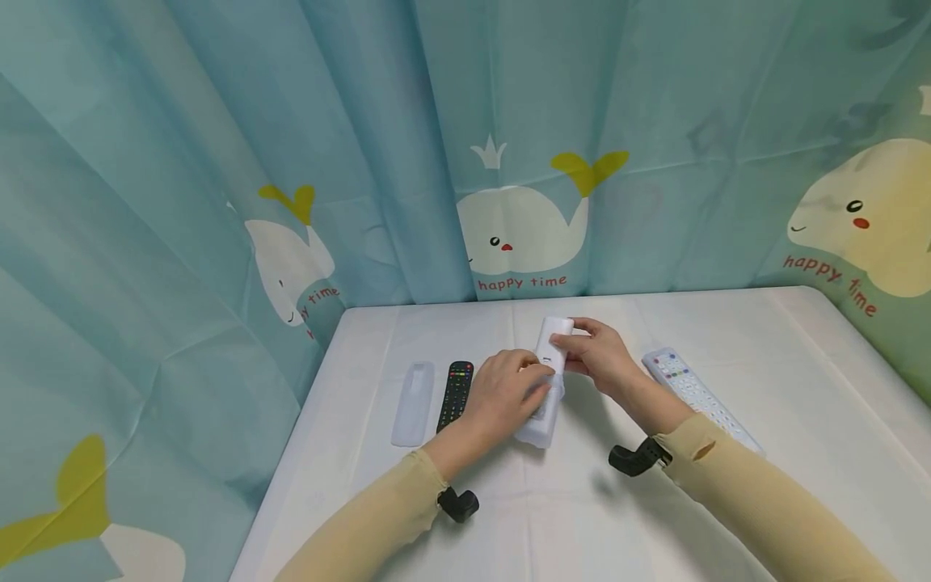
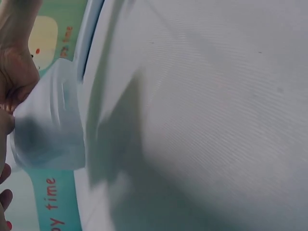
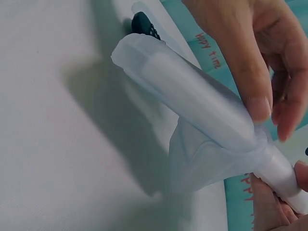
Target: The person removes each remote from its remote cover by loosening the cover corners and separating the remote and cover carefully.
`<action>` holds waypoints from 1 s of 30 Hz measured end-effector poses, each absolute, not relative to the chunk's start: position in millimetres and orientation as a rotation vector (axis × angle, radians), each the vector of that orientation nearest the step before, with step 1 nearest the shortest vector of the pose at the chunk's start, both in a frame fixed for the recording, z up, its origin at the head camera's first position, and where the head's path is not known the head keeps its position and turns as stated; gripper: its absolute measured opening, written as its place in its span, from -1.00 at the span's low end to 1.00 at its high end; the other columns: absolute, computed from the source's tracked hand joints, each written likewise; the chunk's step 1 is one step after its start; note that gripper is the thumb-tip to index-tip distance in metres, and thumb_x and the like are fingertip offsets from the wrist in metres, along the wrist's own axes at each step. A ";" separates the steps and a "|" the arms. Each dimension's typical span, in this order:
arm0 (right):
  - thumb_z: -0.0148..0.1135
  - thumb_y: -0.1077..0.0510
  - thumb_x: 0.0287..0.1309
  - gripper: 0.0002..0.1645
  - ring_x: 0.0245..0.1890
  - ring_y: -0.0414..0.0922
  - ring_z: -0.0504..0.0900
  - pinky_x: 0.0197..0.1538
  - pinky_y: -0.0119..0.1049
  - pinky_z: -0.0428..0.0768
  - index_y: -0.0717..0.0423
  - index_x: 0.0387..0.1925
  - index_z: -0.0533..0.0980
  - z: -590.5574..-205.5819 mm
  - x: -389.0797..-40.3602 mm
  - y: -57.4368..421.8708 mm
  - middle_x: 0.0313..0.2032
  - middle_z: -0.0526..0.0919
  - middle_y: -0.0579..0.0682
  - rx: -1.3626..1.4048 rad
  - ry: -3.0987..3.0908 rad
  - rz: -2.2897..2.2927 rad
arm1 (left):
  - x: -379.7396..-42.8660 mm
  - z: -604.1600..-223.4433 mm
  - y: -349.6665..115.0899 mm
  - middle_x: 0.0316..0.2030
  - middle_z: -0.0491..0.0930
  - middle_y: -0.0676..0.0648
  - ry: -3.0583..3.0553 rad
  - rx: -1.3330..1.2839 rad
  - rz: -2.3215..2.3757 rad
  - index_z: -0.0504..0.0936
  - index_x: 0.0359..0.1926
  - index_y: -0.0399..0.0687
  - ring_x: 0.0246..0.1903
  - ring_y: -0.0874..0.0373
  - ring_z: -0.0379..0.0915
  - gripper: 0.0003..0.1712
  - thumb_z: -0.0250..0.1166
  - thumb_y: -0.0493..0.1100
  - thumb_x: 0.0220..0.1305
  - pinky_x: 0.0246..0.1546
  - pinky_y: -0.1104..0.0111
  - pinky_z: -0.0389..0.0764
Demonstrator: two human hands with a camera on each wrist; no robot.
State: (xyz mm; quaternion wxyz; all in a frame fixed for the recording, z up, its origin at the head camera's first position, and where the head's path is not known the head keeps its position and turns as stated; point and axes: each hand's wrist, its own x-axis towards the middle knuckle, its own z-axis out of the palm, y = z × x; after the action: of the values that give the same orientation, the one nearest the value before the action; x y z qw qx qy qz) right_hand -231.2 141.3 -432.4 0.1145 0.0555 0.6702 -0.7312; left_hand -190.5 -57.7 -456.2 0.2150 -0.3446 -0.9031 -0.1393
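Note:
A white remote control (image 1: pixel 554 330) is partly inside a translucent soft sleeve (image 1: pixel 540 424), tilted above the table. My right hand (image 1: pixel 598 356) pinches the remote's bare far end between thumb and fingers. At the sleeve's mouth, my left hand (image 1: pixel 505 388) holds the sleeve, thumb and fingers curled against it. The right wrist view shows the sleeve (image 3: pixel 192 96) bunched around the middle of the remote, with a loose flap hanging below. There, the left thumb (image 3: pixel 260 108) presses close to the bunched part. The left wrist view shows the sleeve's wide end (image 2: pixel 57 125) nearest.
Left of the hands lie a black remote control (image 1: pixel 456 392) and a flat translucent sleeve (image 1: pixel 414 404). A white remote with coloured buttons (image 1: pixel 698 396) lies on the right. The white table (image 1: pixel 567 517) meets a blue curtain (image 1: pixel 378 162) at its back and left.

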 end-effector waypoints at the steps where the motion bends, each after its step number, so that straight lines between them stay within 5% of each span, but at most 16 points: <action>1: 0.29 0.23 0.37 -0.23 -0.31 -0.21 0.72 -0.19 -0.35 0.71 0.38 0.46 0.19 -432.5 -231.0 140.6 0.03 0.54 0.22 0.162 1.967 -2.140 | -190.9 -455.4 -56.7 -0.01 0.59 0.07 -2.499 -0.968 -0.368 0.75 0.02 0.21 -0.05 0.15 0.52 -0.79 0.33 0.02 0.43 -0.04 0.26 0.56; 9: 0.30 0.23 0.36 -0.24 -0.30 -0.16 0.73 -0.21 -0.34 0.72 0.37 0.45 0.21 -433.6 -231.1 136.7 0.06 0.55 0.25 0.181 2.008 -2.103 | -196.3 -452.4 -53.1 -0.15 0.63 0.09 -2.304 -1.144 -0.215 0.82 -0.16 0.20 -0.09 0.16 0.53 -0.89 0.43 -0.11 0.33 -0.02 0.29 0.58; 16: 0.32 0.20 0.36 -0.25 -0.32 -0.20 0.72 -0.21 -0.33 0.72 0.31 0.45 0.23 -439.5 -232.5 136.7 0.19 0.50 0.32 0.209 2.030 -2.042 | -200.9 -452.8 -52.7 -0.12 0.63 0.09 -2.217 -1.277 -0.039 0.81 -0.17 0.23 -0.06 0.15 0.52 -0.77 0.48 -0.23 0.21 0.02 0.31 0.57; 30: 0.31 0.25 0.35 -0.25 -0.33 -0.22 0.70 -0.26 -0.38 0.70 0.35 0.45 0.21 -437.9 -231.3 137.8 0.07 0.55 0.24 0.196 1.965 -2.074 | -197.6 -465.0 -40.8 0.02 0.53 0.07 -2.313 -1.270 0.010 0.72 -0.12 0.12 0.10 0.13 0.39 -0.85 0.28 -0.22 0.40 0.29 0.27 0.34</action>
State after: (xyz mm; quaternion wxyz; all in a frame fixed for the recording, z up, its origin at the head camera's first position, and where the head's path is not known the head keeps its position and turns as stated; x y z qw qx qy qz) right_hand -231.3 137.8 -437.9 0.1381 0.0679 0.6796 -0.7173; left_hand -197.6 -40.8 -465.0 0.2486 -0.4662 -0.8490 0.0037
